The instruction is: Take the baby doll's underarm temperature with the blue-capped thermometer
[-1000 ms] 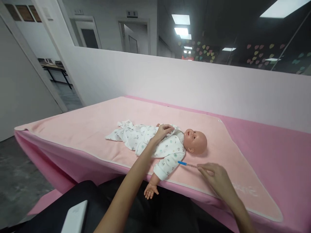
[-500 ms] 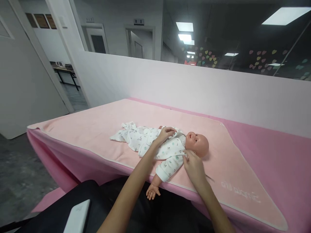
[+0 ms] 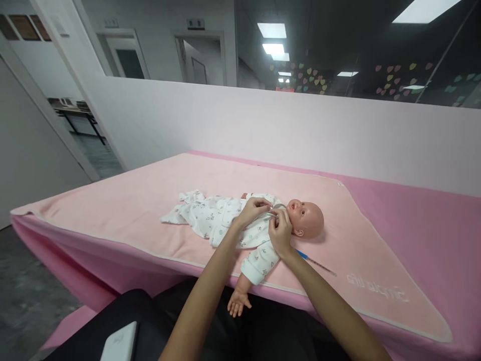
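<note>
A baby doll [image 3: 308, 220] lies on its back across the bed, head to the right, dressed in a white patterned baby jacket [image 3: 259, 231] and matching trousers [image 3: 205, 215]. At the jacket's front edge near the neck, the fingers of my left hand [image 3: 255, 209] are closed on the cloth. Just beside it, my right hand [image 3: 281, 231] pinches the same collar area, close under the doll's chin. The doll's bare hand [image 3: 238, 302] hangs over the near edge. My fingers partly cover the neckline.
Right of the doll, a thin pen-like stick with a blue end [image 3: 302, 254] lies on the peach blanket [image 3: 361, 245]. Pink cloth [image 3: 424, 215] covers the surface beneath. A white wall [image 3: 263, 120] stands behind. A white flat device [image 3: 119, 343] rests on my lap.
My right hand has moved from the jacket's near shoulder up and left to the neckline, beside my left hand. More of the blue-ended stick shows. The view has shifted slightly.
</note>
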Action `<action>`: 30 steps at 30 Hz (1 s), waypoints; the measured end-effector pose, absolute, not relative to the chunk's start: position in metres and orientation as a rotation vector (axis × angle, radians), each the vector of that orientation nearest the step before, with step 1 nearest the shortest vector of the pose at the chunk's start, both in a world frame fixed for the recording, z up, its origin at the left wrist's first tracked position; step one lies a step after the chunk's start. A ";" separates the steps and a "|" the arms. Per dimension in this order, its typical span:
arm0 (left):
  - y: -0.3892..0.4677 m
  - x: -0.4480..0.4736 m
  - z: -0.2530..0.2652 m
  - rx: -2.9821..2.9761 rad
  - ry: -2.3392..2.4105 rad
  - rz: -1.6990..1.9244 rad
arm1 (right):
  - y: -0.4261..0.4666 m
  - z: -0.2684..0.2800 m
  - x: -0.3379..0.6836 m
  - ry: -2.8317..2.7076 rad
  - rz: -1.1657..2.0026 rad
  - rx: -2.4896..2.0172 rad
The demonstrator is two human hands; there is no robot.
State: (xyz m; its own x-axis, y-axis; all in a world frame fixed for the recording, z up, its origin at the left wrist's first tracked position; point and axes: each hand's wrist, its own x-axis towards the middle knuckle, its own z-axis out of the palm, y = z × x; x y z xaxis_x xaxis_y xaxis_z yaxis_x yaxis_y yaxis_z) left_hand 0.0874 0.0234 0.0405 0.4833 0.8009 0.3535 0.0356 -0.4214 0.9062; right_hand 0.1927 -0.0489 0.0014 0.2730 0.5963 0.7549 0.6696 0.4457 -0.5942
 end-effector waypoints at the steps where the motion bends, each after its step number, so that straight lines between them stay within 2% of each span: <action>1: 0.023 0.087 0.040 1.840 0.679 0.990 | -0.048 0.001 0.192 -1.378 -0.062 -1.199; 5: 0.021 0.084 0.041 1.918 0.645 0.885 | -0.047 0.002 0.192 -1.364 -0.044 -1.220; 20: 0.019 0.086 0.044 1.633 0.659 0.907 | -0.045 0.005 0.195 -1.442 -0.048 -1.260; 30: 0.015 0.075 0.054 1.849 0.636 0.764 | -0.048 0.002 0.196 -1.386 0.038 -1.222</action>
State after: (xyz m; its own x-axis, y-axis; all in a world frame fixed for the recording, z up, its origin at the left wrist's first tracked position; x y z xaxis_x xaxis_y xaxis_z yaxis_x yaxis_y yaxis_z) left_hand 0.0754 0.0146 0.0539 0.6629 0.7155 0.2205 0.0870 -0.3661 0.9265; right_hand 0.1960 -0.0476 0.0017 0.2831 0.6514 0.7039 0.6119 0.4425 -0.6556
